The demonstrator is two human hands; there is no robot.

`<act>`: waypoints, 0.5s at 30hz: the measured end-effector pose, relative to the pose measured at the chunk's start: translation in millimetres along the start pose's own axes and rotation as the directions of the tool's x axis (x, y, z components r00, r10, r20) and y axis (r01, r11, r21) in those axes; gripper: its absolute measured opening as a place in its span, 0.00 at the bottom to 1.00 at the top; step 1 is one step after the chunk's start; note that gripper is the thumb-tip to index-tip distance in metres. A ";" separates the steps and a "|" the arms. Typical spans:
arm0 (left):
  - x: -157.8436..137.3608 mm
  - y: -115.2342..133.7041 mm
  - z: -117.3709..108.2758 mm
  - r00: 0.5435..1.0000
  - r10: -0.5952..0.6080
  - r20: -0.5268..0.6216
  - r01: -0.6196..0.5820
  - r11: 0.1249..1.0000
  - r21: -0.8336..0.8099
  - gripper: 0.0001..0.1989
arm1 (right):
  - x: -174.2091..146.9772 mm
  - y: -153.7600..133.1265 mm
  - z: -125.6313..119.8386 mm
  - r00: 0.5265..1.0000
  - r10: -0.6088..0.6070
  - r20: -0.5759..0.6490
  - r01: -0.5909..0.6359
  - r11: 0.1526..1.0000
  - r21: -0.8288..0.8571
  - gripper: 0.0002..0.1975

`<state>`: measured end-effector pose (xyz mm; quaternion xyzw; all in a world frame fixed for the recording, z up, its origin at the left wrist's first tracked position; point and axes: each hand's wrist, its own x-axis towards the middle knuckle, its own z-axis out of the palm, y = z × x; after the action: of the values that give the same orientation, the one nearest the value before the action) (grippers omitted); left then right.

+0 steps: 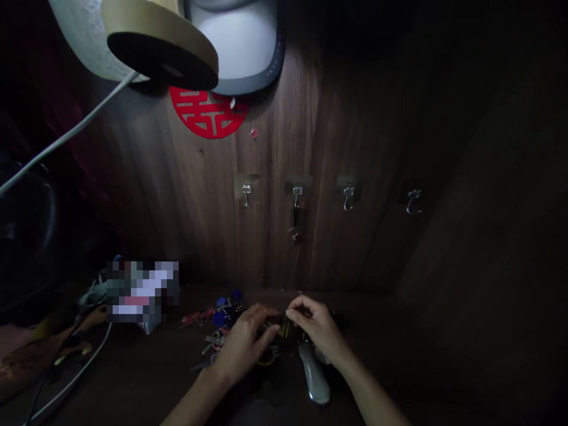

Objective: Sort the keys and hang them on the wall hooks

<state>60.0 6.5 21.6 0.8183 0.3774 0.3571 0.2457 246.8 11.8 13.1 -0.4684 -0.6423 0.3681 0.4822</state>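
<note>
A pile of keys with blue and red tags [219,319] lies on a dark wooden surface. My left hand [248,340] reaches over the pile's right part, with its thumb and fingers apart; whatever lies under the palm is hidden. Close to its fingertips is a dark strap with yellow stripes [285,326]. My right hand [317,325] pinches the strap's upper end between thumb and index finger. Below this hand lies a grey, rounded, elongated object [314,376], of a kind I cannot make out.
Metal hooks [348,192] line the wooden panel ahead, and a small key bunch [293,234] hangs from one. Above are a red paper-cut ornament [213,115], a grey-white cap-like item [242,50] and a round lamp base [164,47] with a white cable [75,130].
</note>
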 end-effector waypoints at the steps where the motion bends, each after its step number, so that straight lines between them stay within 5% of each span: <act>1: 0.4 3.4 0.9 1.000 -0.011 0.012 0.011 1.000 -0.024 0.10 | -0.9 -0.1 -0.2 1.000 -0.006 0.000 0.006 1.000 0.014 0.11; 7: 11.7 11.7 17.2 0.991 -0.129 -0.030 0.116 0.955 -0.273 0.10 | -1.8 -3.9 0.9 0.990 -0.016 -0.141 0.032 0.993 0.110 0.13; 11: 24.4 14.4 41.0 0.963 -0.246 -0.110 0.133 0.789 -0.600 0.12 | -0.9 -4.6 0.9 0.959 -0.012 -0.282 0.063 0.983 0.171 0.14; 15: 29.3 12.8 60.2 0.930 -0.317 -0.187 0.095 0.698 -0.710 0.14 | 0.4 -0.2 1.0 0.946 0.021 -0.323 0.057 0.972 0.230 0.15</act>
<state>125.4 14.1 4.3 0.5568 0.3398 0.5592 0.5117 245.8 12.1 13.2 -0.4557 -0.5105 0.3559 0.6364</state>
